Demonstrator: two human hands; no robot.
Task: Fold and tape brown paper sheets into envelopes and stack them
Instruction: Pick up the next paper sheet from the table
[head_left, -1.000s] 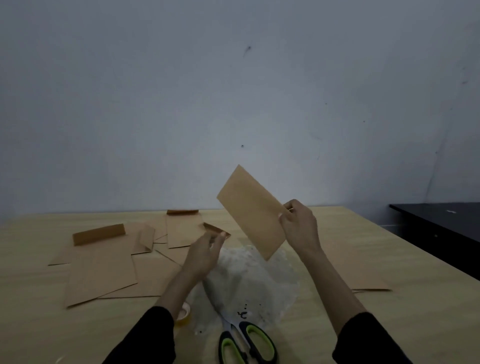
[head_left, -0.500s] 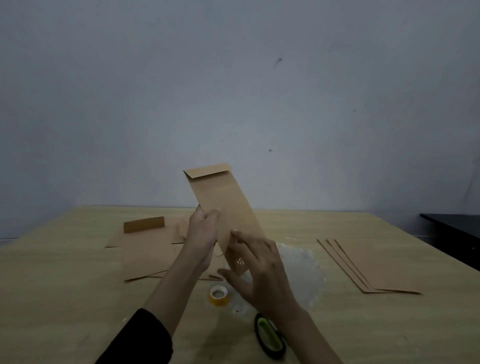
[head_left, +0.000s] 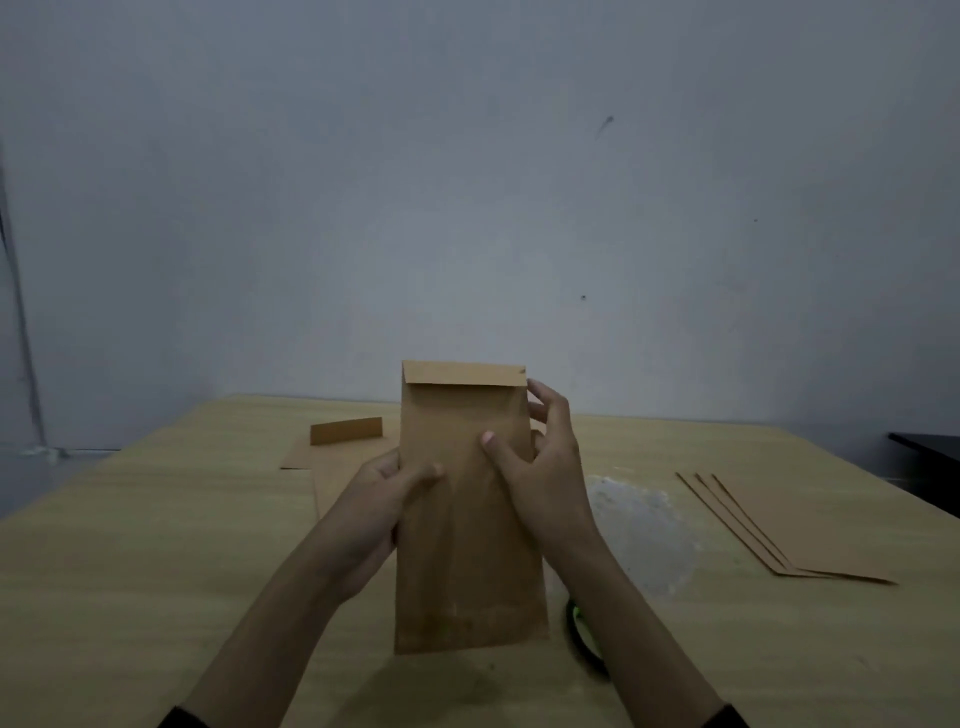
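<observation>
So the person's got one brown envelope (head_left: 467, 519) up in front of them, standing tall above the middle of the desk (head_left: 156, 545), flap folded over at the top. The left hand (head_left: 384, 499) has its grip clamped on the left edge about halfway up, thumb on the front. The right hand (head_left: 545, 467) is pinching the right edge a bit higher, thumb pressed on the front and fingers curled round the back.

Off to the right there's a stack of brown sheets (head_left: 800, 525) lying flat and fanned out a little. More folded paper (head_left: 345, 430) sits at the far left behind the envelope. Some crinkly clear plastic (head_left: 639, 530) lies just right of the hands, and green-handled scissors (head_left: 584, 639) peek out under the right forearm.
</observation>
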